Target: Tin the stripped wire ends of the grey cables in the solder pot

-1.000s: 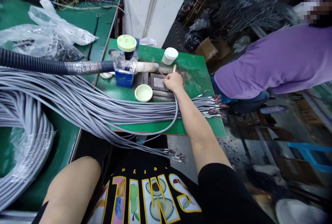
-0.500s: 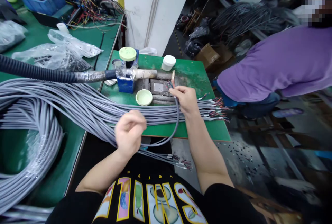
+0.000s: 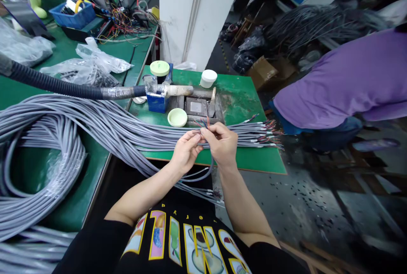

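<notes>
Gray cable [image 3: 211, 164] lifts its colored wire ends [image 3: 201, 124] above the cable bundle [image 3: 152, 134]; the right hand [image 3: 224, 146] pinches it. The left hand [image 3: 185, 152], apart moments ago, now pinches the wire ends too, apparently making the work two-handed.

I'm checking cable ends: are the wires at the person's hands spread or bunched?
Spread. The coloured wires fan out beyond the left hand and right hand, tips pointing different ways.

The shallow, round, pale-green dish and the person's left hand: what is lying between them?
In the head view, grey round cables, lying side by side in a thick bundle, cross between the dish and the left hand.
</notes>
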`<move>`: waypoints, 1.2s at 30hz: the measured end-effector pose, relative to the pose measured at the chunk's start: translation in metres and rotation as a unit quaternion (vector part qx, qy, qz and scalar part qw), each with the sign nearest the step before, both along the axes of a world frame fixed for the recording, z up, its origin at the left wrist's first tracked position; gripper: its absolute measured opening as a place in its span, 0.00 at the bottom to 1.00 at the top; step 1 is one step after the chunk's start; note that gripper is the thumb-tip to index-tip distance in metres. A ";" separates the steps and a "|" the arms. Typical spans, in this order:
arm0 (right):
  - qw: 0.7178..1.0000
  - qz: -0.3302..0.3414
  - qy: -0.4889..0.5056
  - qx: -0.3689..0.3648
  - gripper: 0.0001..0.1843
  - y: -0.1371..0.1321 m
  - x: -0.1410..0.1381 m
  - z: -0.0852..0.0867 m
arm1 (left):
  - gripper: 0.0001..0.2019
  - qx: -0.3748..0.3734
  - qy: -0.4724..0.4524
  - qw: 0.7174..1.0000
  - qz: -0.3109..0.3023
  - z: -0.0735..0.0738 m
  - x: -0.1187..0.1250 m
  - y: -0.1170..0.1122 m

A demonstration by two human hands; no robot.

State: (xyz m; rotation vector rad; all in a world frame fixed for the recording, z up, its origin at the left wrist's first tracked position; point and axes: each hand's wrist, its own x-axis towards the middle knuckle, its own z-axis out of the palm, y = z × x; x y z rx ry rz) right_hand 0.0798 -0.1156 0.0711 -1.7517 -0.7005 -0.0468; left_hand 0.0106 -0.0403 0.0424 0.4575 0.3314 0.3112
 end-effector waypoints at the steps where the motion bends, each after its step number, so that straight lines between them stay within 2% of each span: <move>1: 1.000 -0.001 -0.002 -0.001 0.12 -0.001 -0.001 0.001 | 0.16 -0.002 -0.002 1.000 0.000 0.000 0.000 -0.001; 6: 0.996 0.030 0.072 0.050 0.12 0.000 -0.004 -0.002 | 0.16 0.004 -0.031 0.999 0.008 -0.001 0.003 -0.004; 10: 0.971 0.071 0.194 0.118 0.15 0.004 -0.006 -0.004 | 0.17 0.028 -0.038 0.998 0.052 0.001 0.005 -0.005; 13: 0.959 0.077 0.235 0.135 0.15 0.006 -0.009 -0.003 | 0.17 0.031 -0.026 0.997 0.069 0.005 0.004 -0.005; 19: 0.970 0.057 0.202 0.119 0.14 0.004 -0.017 0.002 | 0.15 -0.049 -0.028 0.998 0.003 0.012 0.001 -0.005; 27: 0.975 0.060 0.175 0.126 0.13 0.004 -0.016 0.000 | 0.15 -0.084 -0.063 0.994 -0.009 0.011 0.000 -0.003; 32: 0.973 0.096 0.171 0.120 0.05 -0.001 -0.018 -0.009 | 0.16 -0.029 -0.047 0.998 0.019 0.013 0.001 0.002; 33: 0.971 0.111 0.177 0.116 0.08 -0.004 -0.020 -0.011 | 0.16 -0.006 -0.040 0.999 0.028 0.012 0.001 0.003; 35: 0.965 0.125 0.198 0.121 0.13 -0.008 -0.023 -0.016 | 0.16 0.067 -0.022 0.995 0.074 0.007 0.000 0.003; 36: 0.961 0.120 0.210 0.135 0.14 -0.010 -0.025 -0.017 | 0.16 0.130 -0.020 0.986 0.107 0.004 0.000 0.003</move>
